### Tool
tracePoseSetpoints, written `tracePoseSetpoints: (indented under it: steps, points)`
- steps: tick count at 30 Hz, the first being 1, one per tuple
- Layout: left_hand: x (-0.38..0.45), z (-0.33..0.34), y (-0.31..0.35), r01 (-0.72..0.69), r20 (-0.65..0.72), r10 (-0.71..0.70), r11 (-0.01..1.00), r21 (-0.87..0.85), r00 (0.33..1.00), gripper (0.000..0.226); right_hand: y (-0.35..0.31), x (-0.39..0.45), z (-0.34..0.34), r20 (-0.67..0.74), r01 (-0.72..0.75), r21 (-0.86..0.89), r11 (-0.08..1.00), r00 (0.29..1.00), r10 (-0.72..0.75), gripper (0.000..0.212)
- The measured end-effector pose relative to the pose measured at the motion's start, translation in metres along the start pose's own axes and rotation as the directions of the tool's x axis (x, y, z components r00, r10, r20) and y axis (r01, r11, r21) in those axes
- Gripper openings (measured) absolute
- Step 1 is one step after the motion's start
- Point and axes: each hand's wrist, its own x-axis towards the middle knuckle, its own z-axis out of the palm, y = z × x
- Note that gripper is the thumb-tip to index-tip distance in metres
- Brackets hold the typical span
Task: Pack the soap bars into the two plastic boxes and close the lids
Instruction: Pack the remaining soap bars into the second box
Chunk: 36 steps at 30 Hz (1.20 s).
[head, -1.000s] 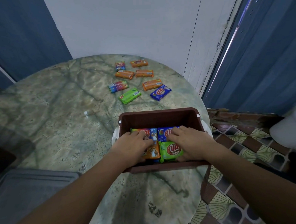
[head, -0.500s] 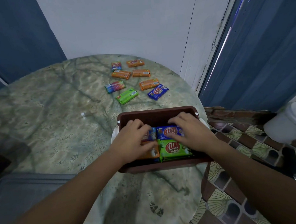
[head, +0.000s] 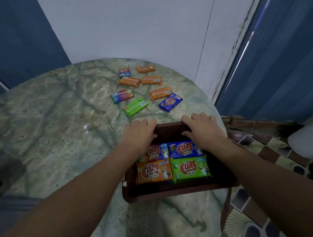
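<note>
Head view: brown box (head: 172, 192), four soaps (head: 191, 167), seemingly stacked.

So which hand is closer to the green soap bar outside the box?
Left. The left hand grips the brown box at its far left corner, short of the green soap bar; the right hand grips the far right rim, farther off.

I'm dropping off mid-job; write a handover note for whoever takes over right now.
Left hand and right hand: each grips the far wall of the box, thumb inside.
Box: open, on the table, four bars showing on top.
Eight loose bars lie beyond it.
Left: pack those, close lids. Second box and lids not in view.
</note>
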Motion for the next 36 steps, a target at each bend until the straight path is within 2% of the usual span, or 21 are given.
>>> tracePoseSetpoints:
  steps: [7, 15, 24, 28, 31, 33, 36]
  points:
    - [0.042, 0.003, -0.003, 0.117, -0.029, -0.117, 0.993, -0.030, 0.993, 0.023, 0.025, 0.064, -0.001, -0.002, 0.107, 0.028, 0.994, 0.994, -0.107, 0.034]
    - [0.075, -0.001, -0.003, 0.272, -0.008, -0.271, 0.962, 0.026, 0.962, 0.030, 0.043, 0.125, 0.000, -0.007, 0.236, 0.064, 0.970, 0.972, -0.236, 0.032]
    - [0.069, 0.003, -0.004, 0.247, -0.055, -0.245, 0.968, 0.050, 0.968, 0.033, 0.045, 0.125, 0.001, -0.023, 0.257, 0.091, 0.962, 0.967, -0.256, 0.033]
    - [0.066, 0.003, -0.003, 0.208, -0.070, -0.206, 0.978, 0.027, 0.976, 0.040, 0.044, 0.123, 0.000, 0.012, 0.253, 0.069, 0.965, 0.967, -0.255, 0.037]
    - [0.066, 0.000, 0.000, 0.235, -0.067, -0.237, 0.971, -0.040, 0.969, 0.049, 0.042, 0.121, -0.006, 0.013, 0.244, 0.065, 0.968, 0.969, -0.245, 0.037]
    - [0.068, -0.005, 0.001, 0.274, -0.056, -0.281, 0.956, -0.108, 0.958, 0.054, 0.039, 0.125, -0.015, 0.068, 0.201, 0.155, 0.967, 0.974, -0.214, 0.040]
    - [0.081, -0.020, 0.001, 0.360, 0.030, -0.365, 0.897, -0.258, 0.931, 0.064, 0.038, 0.147, -0.031, 0.264, 0.082, 0.323, 0.943, 0.949, -0.173, 0.057]
